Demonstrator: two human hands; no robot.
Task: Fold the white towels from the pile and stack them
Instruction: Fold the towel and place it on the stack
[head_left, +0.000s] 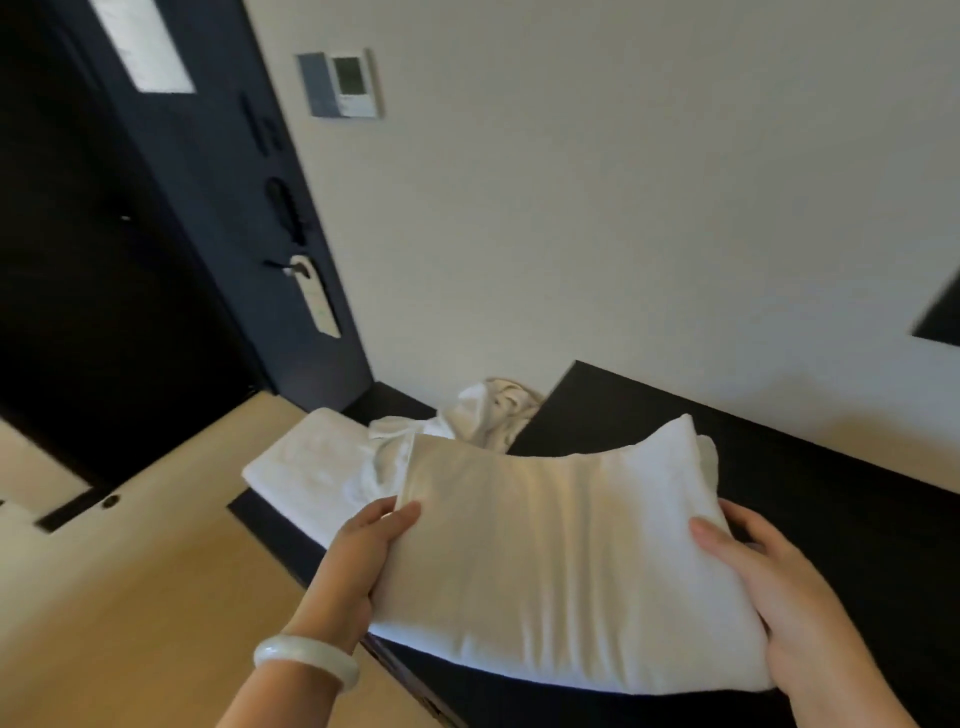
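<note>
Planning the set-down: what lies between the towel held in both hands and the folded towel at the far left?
Head view: a crumpled towel lies between the held towel and the folded towel.

A dark counter (779, 467) runs along the wall. At its far end lie a folded white towel (306, 467) and a crumpled towel pile (493, 410).

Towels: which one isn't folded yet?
The crumpled towel at the back, against the wall. It lies bunched and wrinkled, while the held towel and the flat towel to its left are both neat folded rectangles.
</note>
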